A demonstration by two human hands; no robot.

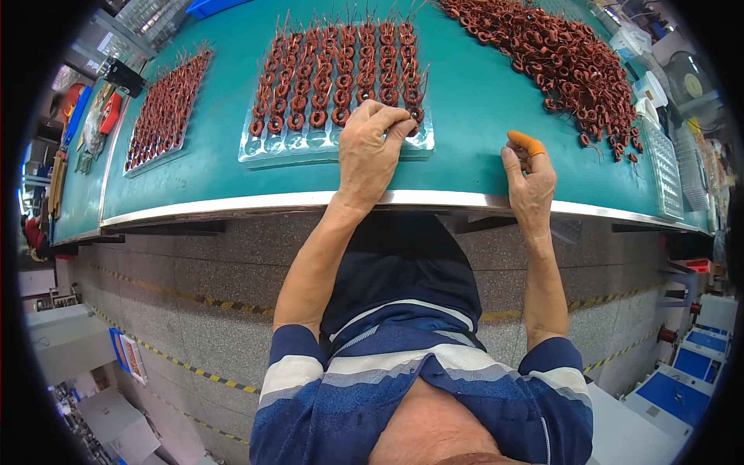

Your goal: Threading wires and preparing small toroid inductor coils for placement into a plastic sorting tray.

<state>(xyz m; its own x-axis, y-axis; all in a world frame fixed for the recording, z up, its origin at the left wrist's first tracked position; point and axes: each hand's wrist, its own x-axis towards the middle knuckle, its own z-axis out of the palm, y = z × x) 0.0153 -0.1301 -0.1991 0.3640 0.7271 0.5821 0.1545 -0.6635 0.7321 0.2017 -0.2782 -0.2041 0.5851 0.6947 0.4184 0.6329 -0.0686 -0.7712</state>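
My left hand [370,147] reaches over the near right corner of a clear plastic tray [263,159]. Its thumb and forefinger are pinched on a small red-brown wire-wound ring coil [417,116], partly hidden by the fingertips. Rows of similar ring coils [318,85] stand in this tray, thin wire leads sticking up. My right hand [531,182] hovers at the table's front edge with an orange finger cot [527,142] on one finger. Its fingers are loosely bent, a small gap shows between thumb and forefinger, and nothing is visible in them.
A large heap of loose ring coils [558,62] covers the far right of the green table [465,101]. Another filled tray [167,116] sits at the left, near a black device [122,76]. Empty clear trays [663,170] lie at the right edge. A blue bin [213,6] stands far back.
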